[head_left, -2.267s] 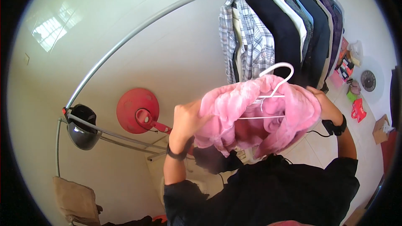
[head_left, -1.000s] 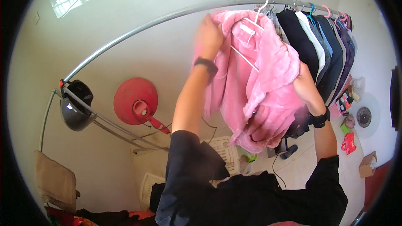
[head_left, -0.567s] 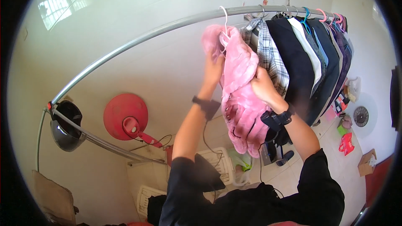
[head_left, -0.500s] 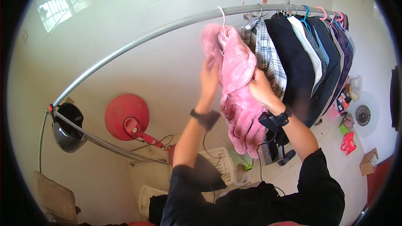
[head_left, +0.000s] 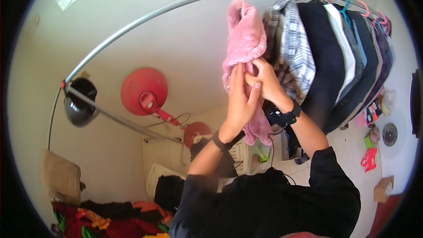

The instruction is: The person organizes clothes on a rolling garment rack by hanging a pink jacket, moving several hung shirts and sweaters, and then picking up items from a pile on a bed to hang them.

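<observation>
A pink plush garment (head_left: 246, 39) hangs by a pale hanger (head_left: 244, 0) from the metal clothes rail (head_left: 185, 1). My left hand (head_left: 241, 99) lies against its front, the fingers stretched upward and together, the thumb apart. Close beside it, my right hand (head_left: 267, 81) has its fingers curled at the garment's edge and grips the fabric; its fingertips are partly hidden. Both hands meet at the middle of the garment, and its lower part hangs behind my wrists. A plaid shirt (head_left: 296, 48) hangs just right of the pink garment.
Dark trousers or jackets (head_left: 321, 61) and other clothes crowd the rail's right side. On the left hang a black helmet (head_left: 80, 102) and, farther in, a red round-headed fan or lamp (head_left: 144, 89). A red patterned blanket (head_left: 105, 224) lies lower left. A cardboard box (head_left: 383, 189) stands on the right floor.
My left hand has moved from the garment's left side to its front, beside my right hand. The garment looks narrower and turned. The view has tilted downward.
</observation>
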`<state>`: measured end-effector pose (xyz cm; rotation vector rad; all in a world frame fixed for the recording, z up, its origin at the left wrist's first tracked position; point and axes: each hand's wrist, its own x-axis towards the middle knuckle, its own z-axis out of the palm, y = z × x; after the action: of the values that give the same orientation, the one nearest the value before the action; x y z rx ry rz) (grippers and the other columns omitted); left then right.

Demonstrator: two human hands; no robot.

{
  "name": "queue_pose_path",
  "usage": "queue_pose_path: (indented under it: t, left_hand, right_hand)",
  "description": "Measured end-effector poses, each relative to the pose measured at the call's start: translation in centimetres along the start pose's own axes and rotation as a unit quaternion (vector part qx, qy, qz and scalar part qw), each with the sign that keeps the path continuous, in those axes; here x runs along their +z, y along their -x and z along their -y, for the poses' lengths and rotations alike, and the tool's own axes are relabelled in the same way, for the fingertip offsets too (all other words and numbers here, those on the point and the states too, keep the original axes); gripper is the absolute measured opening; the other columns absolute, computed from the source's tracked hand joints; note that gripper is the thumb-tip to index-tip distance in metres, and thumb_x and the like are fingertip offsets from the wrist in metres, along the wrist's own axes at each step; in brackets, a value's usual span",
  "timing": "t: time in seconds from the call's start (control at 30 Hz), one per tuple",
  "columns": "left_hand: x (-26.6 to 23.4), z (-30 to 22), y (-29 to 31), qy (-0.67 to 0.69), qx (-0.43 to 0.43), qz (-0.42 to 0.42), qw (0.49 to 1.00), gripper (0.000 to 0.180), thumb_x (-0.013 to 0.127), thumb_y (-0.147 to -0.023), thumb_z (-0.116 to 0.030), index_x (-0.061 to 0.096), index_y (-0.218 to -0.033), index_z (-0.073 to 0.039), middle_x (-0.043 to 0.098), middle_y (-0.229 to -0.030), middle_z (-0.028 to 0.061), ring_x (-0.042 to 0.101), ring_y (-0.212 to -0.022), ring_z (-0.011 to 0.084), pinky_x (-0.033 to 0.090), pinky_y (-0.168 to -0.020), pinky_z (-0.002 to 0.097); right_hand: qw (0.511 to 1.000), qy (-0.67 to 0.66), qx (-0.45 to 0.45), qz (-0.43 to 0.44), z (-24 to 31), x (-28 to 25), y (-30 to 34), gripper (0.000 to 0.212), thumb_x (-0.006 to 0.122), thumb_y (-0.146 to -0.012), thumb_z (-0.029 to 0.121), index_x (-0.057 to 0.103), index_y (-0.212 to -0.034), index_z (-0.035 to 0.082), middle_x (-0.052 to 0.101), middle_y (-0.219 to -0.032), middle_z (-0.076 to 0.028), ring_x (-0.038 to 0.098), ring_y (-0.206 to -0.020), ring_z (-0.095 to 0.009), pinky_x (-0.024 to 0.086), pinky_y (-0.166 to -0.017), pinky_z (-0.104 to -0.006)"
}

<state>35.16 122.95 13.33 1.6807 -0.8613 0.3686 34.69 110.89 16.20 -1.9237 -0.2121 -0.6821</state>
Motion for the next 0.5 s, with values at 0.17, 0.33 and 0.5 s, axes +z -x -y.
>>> queue_pose_path:
  t: [0.17, 0.33, 0.5]
  left_hand:
    - [-3.9, 0.4, 1.9, -0.01, 0.001, -0.036, 0.999, 0.063, 0.056, -0.089, -0.013, 0.027, -0.14, 0.007, 0.033, -0.142, 0.0253, 0.028, -0.135, 0.0376, 0.021, -0.112, 0.0422]
    - [-10.2, 0.9, 3.7, -0.017, -0.04, -0.107, 0.993, 0.057, 0.046, -0.092, -0.011, 0.025, -0.141, 0.009, 0.031, -0.144, 0.0242, 0.029, -0.136, 0.0317, 0.022, -0.112, 0.0385]
    - [-19.1, 1.6, 4.6, -0.034, -0.052, -0.195, 0.979, 0.052, 0.045, -0.092, -0.011, 0.031, -0.139, 0.006, 0.044, -0.136, 0.0203, 0.043, -0.126, 0.0247, 0.032, -0.105, 0.0339]
  right_hand:
    - [0.999, 0.005, -0.045, 0.03, 1.2, 4.1, -0.4, 0.04, 0.062, -0.076, 0.011, 0.057, -0.113, -0.003, 0.059, -0.112, -0.018, 0.056, -0.105, -0.027, 0.043, -0.093, -0.0347]
    - [0.995, -0.018, -0.055, 0.084, 5.3, 11.5, -0.9, 0.036, 0.062, -0.076, 0.008, 0.055, -0.108, -0.007, 0.056, -0.111, -0.025, 0.055, -0.104, -0.035, 0.044, -0.088, -0.0385]
    - [0.983, -0.006, -0.136, 0.125, 5.8, 21.9, -3.1, 0.022, 0.056, -0.082, 0.005, 0.058, -0.102, -0.006, 0.065, -0.092, -0.021, 0.063, -0.086, -0.028, 0.049, -0.074, -0.0356]
